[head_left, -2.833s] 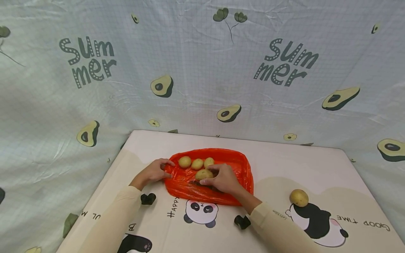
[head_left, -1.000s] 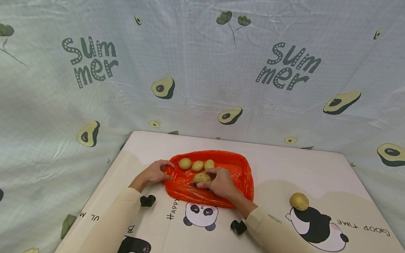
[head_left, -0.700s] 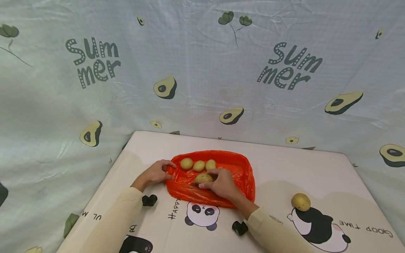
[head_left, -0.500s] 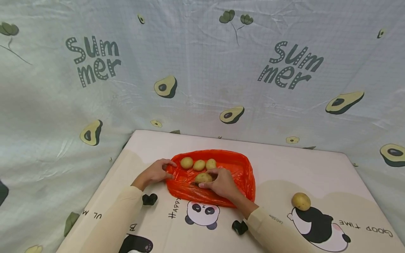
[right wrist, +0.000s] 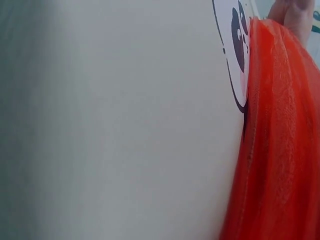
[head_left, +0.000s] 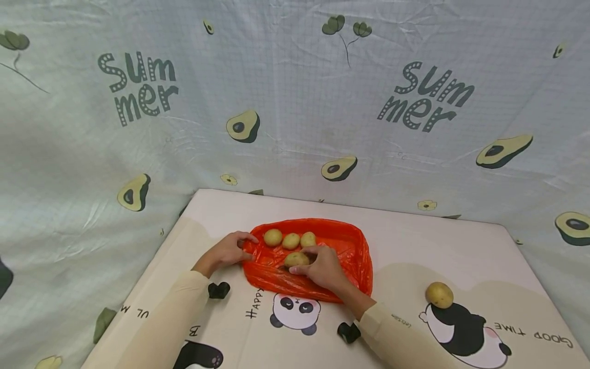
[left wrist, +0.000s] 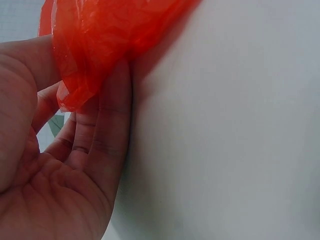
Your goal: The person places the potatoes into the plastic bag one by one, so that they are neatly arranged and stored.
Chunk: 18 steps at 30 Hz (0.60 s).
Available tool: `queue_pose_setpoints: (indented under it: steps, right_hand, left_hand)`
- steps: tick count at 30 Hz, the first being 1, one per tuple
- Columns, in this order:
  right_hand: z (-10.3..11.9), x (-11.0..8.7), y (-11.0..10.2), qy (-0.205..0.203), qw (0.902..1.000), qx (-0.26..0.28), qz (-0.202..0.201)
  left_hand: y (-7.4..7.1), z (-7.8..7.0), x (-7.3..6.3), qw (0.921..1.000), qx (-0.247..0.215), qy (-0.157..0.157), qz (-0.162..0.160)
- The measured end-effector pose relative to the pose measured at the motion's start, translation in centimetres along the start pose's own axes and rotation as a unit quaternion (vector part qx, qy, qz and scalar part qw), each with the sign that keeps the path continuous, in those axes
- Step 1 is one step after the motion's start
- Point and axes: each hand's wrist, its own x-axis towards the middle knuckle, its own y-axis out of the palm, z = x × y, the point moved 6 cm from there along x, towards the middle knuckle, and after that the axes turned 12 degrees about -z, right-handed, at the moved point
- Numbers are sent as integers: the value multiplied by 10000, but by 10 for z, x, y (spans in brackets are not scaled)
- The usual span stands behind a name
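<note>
A red plastic bag (head_left: 343, 238) lies spread open on the table, its rim raised. Three yellow potatoes (head_left: 273, 237) sit in a row along its back left part. My right hand (head_left: 324, 266) reaches in over the front rim and grips another potato (head_left: 296, 259) between thumb and fingers, in front of that row. My left hand (head_left: 226, 251) holds the left end of the bag. In the left wrist view, the crumpled film of the bag (left wrist: 100, 45) lies between the thumb and the fingers (left wrist: 112, 115). The right wrist view shows the bag's front side (right wrist: 280, 150); the held potato is hidden there.
One more potato (head_left: 439, 294) lies on the table at the right, on a printed panda. The pale tabletop (head_left: 396, 230) carries panda prints and lettering. A curtain (head_left: 295, 92) with avocado prints hangs behind it. A small black object (head_left: 218, 290) shows beside each wrist.
Over the whole span the right hand and its potato have shifted slightly left within the bag. The left hand stays at the bag's end. In the last second almost nothing moves.
</note>
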Motion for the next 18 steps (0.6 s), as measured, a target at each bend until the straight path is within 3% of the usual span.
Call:
queue_pose_setpoints:
  steps: [18]
  right_hand:
    - [-1,0,1,76,9999,-136,40]
  left_hand:
    - [-1,-1,0,10000,-17,14,40]
